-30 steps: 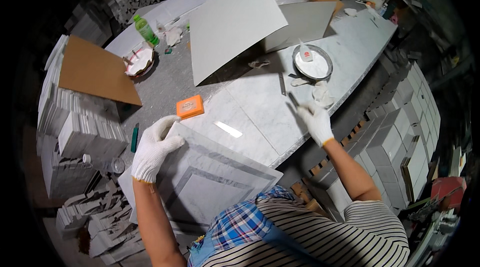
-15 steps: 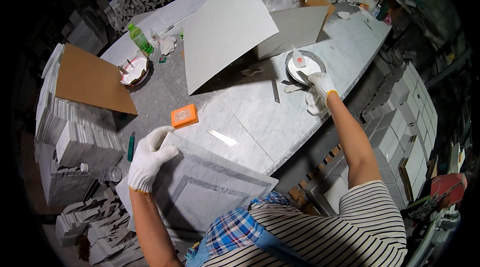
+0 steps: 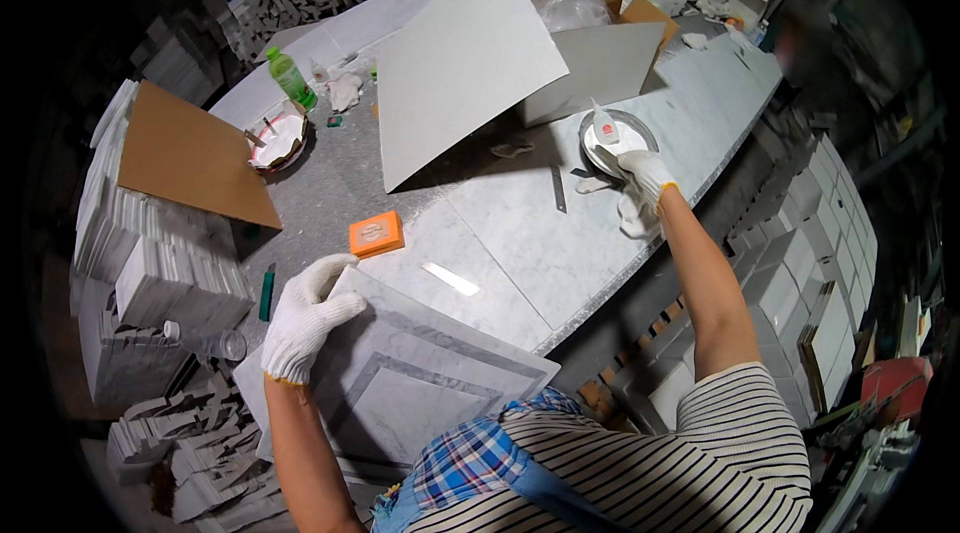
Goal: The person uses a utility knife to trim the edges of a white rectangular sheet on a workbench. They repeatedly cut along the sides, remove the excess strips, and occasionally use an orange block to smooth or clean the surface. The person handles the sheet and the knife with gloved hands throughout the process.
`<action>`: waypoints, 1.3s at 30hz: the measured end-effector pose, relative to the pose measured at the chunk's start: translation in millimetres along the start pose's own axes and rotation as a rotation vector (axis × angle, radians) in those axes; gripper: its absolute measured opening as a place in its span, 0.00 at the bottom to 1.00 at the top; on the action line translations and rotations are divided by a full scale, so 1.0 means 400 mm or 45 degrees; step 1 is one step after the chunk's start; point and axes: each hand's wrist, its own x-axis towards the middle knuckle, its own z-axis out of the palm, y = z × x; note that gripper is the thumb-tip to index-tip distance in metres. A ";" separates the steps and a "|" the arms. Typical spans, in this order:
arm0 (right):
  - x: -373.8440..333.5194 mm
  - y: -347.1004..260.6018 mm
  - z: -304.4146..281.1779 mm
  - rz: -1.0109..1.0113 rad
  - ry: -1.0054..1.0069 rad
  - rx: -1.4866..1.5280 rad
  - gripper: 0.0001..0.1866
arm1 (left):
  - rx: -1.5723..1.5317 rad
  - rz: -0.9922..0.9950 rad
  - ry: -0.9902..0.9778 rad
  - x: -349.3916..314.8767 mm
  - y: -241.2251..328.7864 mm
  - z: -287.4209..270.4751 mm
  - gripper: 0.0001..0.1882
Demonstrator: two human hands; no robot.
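Observation:
My left hand [image 3: 312, 323], in a white knit glove, is closed on the upper corner of a grey-and-white marble panel [image 3: 420, 378] with darker inlaid bands. The panel leans, tilted, between my body and the table. My right hand [image 3: 645, 178], gloved too, reaches to a round bowl [image 3: 650, 123] holding white material. Its fingers are closed on a flat dark blade [image 3: 606, 157] that points into the bowl; the handle is hidden. A small white squeeze bottle [image 3: 604, 127] with a red mark rests in the bowl. A crumpled white glove [image 3: 635, 218] lies beneath my right wrist.
The marble-topped table [image 3: 520, 223] bears an orange box [image 3: 376, 234], a metal strip [image 3: 558, 189], a large leaning pale board [image 3: 465, 73] and a green bottle [image 3: 291, 79]. Stacked tiles [image 3: 175, 273] stand left; a brown board [image 3: 195, 158] leans there. More tiles [image 3: 800, 243] stand right.
The view has shifted slightly. Both hands keep their holds, with little visible movement. A dark, blurred shape, perhaps a person, has appeared at the far right beyond the table.

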 end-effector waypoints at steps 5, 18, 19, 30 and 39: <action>-0.034 0.016 -0.037 -0.123 -0.106 0.234 0.11 | 0.044 0.024 -0.015 0.012 -0.012 0.000 0.31; -0.500 -0.269 0.221 -0.422 -0.730 0.175 0.15 | 0.181 0.063 -0.015 -0.003 0.003 -0.019 0.36; -0.526 -0.288 0.239 -0.407 -0.790 0.170 0.15 | 0.169 0.057 -0.015 -0.005 0.003 -0.018 0.36; -0.634 -0.394 0.358 -0.605 -1.092 0.040 0.17 | 0.128 0.045 -0.041 -0.008 0.017 -0.015 0.38; -0.670 -0.440 0.347 -0.669 -1.094 -0.088 0.18 | 0.059 0.079 -0.052 -0.014 0.014 -0.019 0.40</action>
